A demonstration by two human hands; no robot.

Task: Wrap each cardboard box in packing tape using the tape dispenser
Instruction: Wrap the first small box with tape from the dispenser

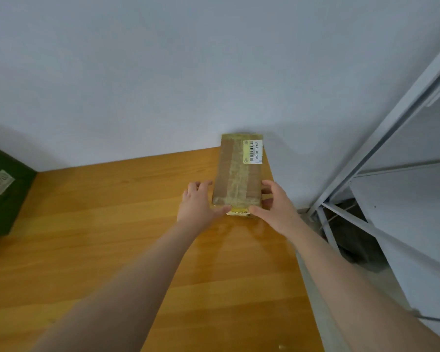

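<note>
Both hands clamp the near end of the cardboard box point(239, 171). The left hand point(197, 203) cups its nine o'clock side with the thumb on the near face, and the right hand point(274, 208) mirrors it at three o'clock. The box is squeezed between them, probably so it can be slid or lifted from its spot.

The box lies flat at about one o'clock on the table point(112, 237), with its far end close to the white wall point(163, 72). It is a long, narrow block of matte brown cardboard. A glossy, wrinkled strip of tape point(239, 184) runs down the top, and a barcode label point(252, 151) sits at the far corner (yellow print shows on the near face).

The table is smooth varnished wood that faintly mirrors the arms. A dark green box point(5, 189) sits at nine o'clock and a grey metal shelf frame point(366, 158) at three o'clock. No tape dispenser is in view.
</note>
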